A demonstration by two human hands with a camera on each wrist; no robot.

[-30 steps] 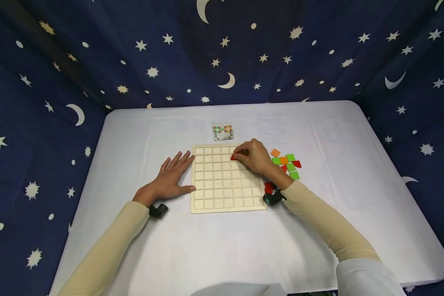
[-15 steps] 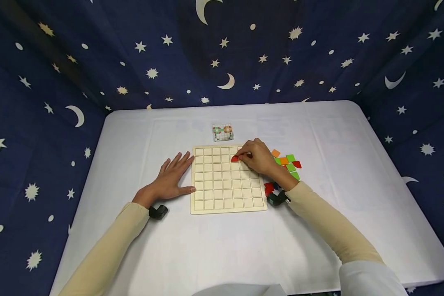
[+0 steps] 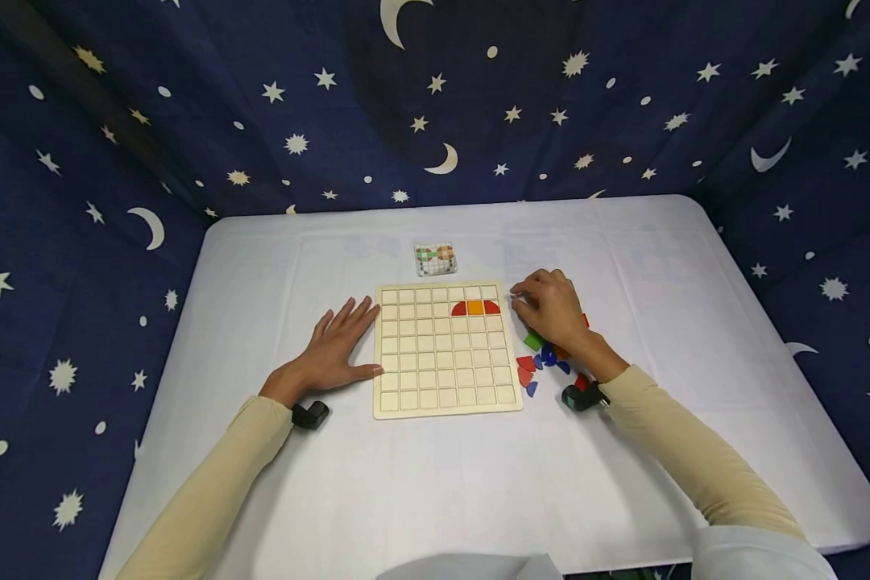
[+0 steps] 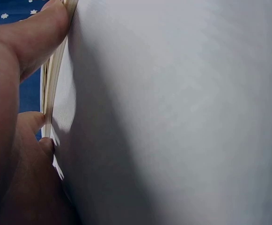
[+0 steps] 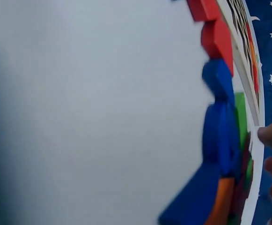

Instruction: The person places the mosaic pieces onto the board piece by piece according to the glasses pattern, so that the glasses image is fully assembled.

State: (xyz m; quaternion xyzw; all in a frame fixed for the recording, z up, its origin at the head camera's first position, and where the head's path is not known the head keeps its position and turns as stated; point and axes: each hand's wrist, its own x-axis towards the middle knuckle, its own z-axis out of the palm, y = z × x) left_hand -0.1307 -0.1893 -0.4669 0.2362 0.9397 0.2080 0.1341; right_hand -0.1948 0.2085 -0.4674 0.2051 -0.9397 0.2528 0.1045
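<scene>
My left hand point(image 3: 336, 348) lies with fingers spread at the left side of a pale wooden grid board point(image 3: 445, 379), its thumb and fingertips touching the edge. In the left wrist view the thumb point(image 4: 42, 35) presses against the board's rim. A red rounded piece point(image 3: 459, 309), an orange square point(image 3: 475, 308) and a second red rounded piece point(image 3: 491, 308) sit side by side in one row of the board. Right of the board, my right hand point(image 3: 551, 308) hovers over loose pieces, fingers bent, thumb and forefinger apart. I see nothing between them.
Beyond the board lies a small pattern card point(image 3: 435, 258). Loose pieces by the board's right edge include blue ones point(image 3: 548, 354), red ones point(image 3: 525, 364) and a green square point(image 3: 533, 341); my right hand hides others. A starry curtain point(image 3: 319, 105) encloses the white table point(image 3: 420, 483).
My right hand has let go of the red piece and moved right, off the board to above the loose pieces. The orange square and second red piece are now uncovered. My left hand stays put.
</scene>
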